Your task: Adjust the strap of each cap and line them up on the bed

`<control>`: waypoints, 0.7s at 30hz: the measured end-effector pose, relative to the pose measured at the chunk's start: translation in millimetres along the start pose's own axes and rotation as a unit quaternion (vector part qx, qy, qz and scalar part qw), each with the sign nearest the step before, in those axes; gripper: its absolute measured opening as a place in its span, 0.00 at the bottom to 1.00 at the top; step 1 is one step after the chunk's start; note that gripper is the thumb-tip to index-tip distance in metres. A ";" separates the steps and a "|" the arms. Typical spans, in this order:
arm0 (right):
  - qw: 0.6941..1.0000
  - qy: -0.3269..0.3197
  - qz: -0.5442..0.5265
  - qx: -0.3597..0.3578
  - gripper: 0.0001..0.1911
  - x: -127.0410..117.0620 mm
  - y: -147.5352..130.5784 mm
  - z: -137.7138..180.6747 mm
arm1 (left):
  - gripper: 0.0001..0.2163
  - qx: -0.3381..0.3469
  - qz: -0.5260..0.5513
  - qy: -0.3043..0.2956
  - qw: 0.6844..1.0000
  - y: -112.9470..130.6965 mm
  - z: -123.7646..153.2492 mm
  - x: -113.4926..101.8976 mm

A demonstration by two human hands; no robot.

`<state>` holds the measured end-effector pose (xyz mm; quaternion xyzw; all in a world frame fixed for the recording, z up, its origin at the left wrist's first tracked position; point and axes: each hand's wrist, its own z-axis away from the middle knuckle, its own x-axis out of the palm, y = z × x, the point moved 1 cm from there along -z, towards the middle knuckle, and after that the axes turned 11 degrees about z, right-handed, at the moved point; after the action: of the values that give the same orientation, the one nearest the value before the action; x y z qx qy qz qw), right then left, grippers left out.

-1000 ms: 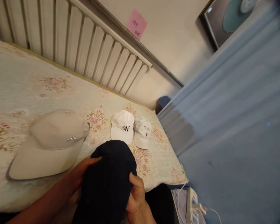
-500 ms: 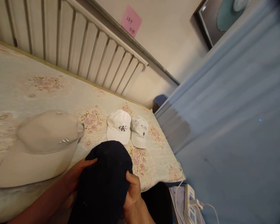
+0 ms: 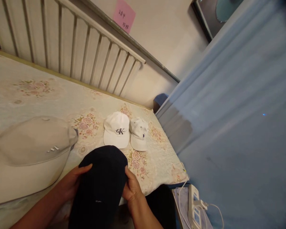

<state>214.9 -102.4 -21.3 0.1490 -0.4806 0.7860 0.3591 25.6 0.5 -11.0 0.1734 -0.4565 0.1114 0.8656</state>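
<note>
- Your left hand (image 3: 71, 181) and right hand (image 3: 132, 186) hold the dark cap (image 3: 101, 187) from opposite sides, probably so that the soft cloth keeps its shape between them.
- Your left thumb lies on top near the cap's edge, and the fingers beneath are mostly hidden; they appear to pinch the cloth, though you cannot tell how firmly.
- Your right thumb presses the opposite edge, with the fingers curled below it; how far they reach under the cap is hidden.
- The dark cap is in front of you, over the near side of the floral bed cover (image 3: 154, 168); whether it touches the cover, you cannot tell.
- The white cap with black letters (image 3: 116, 130) and the white cap with a small emblem (image 3: 139, 135) sit side by side, brims towards you, perhaps so their fronts show.
- The beige cap (image 3: 38, 143) rests to your left, well apart from that pair, its striped logo facing up; the left edge of the view cuts its brim.
- Count four caps: one in your hands, three on the cover.
- Count also one pink note (image 3: 124, 16), one picture frame (image 3: 205, 25), one blue curtain (image 3: 235, 127) and one power strip (image 3: 193, 203), which sits low beyond the bed's corner, perhaps for easy reach.
</note>
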 end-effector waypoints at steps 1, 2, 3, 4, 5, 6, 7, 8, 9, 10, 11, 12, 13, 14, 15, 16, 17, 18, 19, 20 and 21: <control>1.000 -0.003 0.000 -0.002 0.23 -3.6 0.1 -2.4 | 0.17 -0.003 0.004 0.005 1.000 -0.4 -2.5 -1.8; 1.000 -0.008 0.000 -0.006 0.23 -7.1 0.1 -4.3 | 0.17 -0.003 0.007 0.012 1.000 -0.7 -5.1 -3.7; 1.000 -0.017 0.001 -0.010 0.23 -10.2 0.2 -5.9 | 0.18 -0.001 0.008 0.017 1.000 -0.8 -7.5 -5.5; 1.000 -0.027 0.002 -0.014 0.23 -12.7 0.3 -7.2 | 0.19 0.004 0.008 0.023 1.000 -0.7 -9.5 -6.9; 0.999 -0.038 0.004 -0.020 0.23 -14.5 0.3 -8.1 | 0.19 0.012 0.008 0.030 0.999 -0.5 -11.0 -7.9; 0.998 -0.048 0.006 -0.030 0.24 -15.3 0.2 -8.7 | 0.19 0.023 0.005 0.035 0.999 -0.2 -11.7 -8.1; 0.997 -0.058 0.010 -0.041 0.25 -15.1 -0.1 -8.9 | 0.19 0.035 0.002 0.040 0.999 0.0 -11.7 -7.5; 0.996 -0.066 0.015 -0.052 0.25 -14.1 -0.6 -8.9 | 0.18 0.045 -0.004 0.047 0.998 0.1 -11.1 -6.2; 0.995 -0.074 0.019 -0.062 0.26 -12.5 -1.4 -8.5 | 0.18 0.053 -0.011 0.050 0.997 0.0 -9.9 -4.2; 0.994 -0.083 0.022 -0.069 0.26 -10.5 -2.2 -7.8 | 0.16 0.059 -0.015 0.051 0.997 -0.3 -8.3 -1.6; 0.993 -0.092 0.024 -0.071 0.27 -8.5 -3.2 -7.0 | 0.14 0.062 -0.019 0.049 0.997 -0.8 -6.7 1.3; 0.992 -0.101 0.023 -0.072 0.27 -6.7 -4.2 -6.1 | 0.12 0.062 -0.021 0.045 0.997 -1.4 -5.2 4.1; 0.991 -0.109 0.019 -0.072 0.26 -5.3 -5.3 -5.2 | 0.09 0.064 -0.023 0.042 0.997 -2.0 -3.9 6.7; 0.990 -0.116 0.015 -0.072 0.26 -4.4 -6.3 -4.3 | 0.08 0.065 -0.026 0.040 0.997 -2.6 -3.0 8.9; 0.990 -0.123 0.011 -0.072 0.27 -3.9 -7.2 -3.5 | 0.06 0.067 -0.030 0.040 0.997 -3.2 -2.5 10.6; 0.989 -0.126 0.008 -0.072 0.27 -3.7 -8.0 -2.8 | 0.06 0.071 -0.036 0.044 0.996 -3.6 -2.3 11.7; 0.989 -0.126 0.007 -0.073 0.28 -3.7 -8.8 -2.1 | 0.05 0.076 -0.043 0.049 0.995 -3.9 -2.4 12.5; 0.989 -0.126 0.008 -0.072 0.29 -3.8 -9.6 -1.3 | 0.05 0.081 -0.050 0.053 0.994 -4.1 -2.7 13.0; 0.989 -0.125 0.009 -0.071 0.30 -3.8 -10.4 -0.4 | 0.05 0.084 -0.055 0.058 0.993 -4.4 -3.1 13.4; 0.989 -0.127 0.010 -0.071 0.31 -3.6 -11.4 0.7 | 0.04 0.085 -0.058 0.065 0.993 -4.7 -3.5 13.8; 0.989 -0.133 0.008 -0.072 0.31 -3.3 -12.5 1.9 | 0.03 0.090 -0.061 0.074 0.991 -4.9 -3.9 14.3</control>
<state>225.8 -101.9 -14.1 0.2221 -0.5801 0.7257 0.2959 38.3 -1.9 -2.2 0.2689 -0.3682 0.1117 0.8830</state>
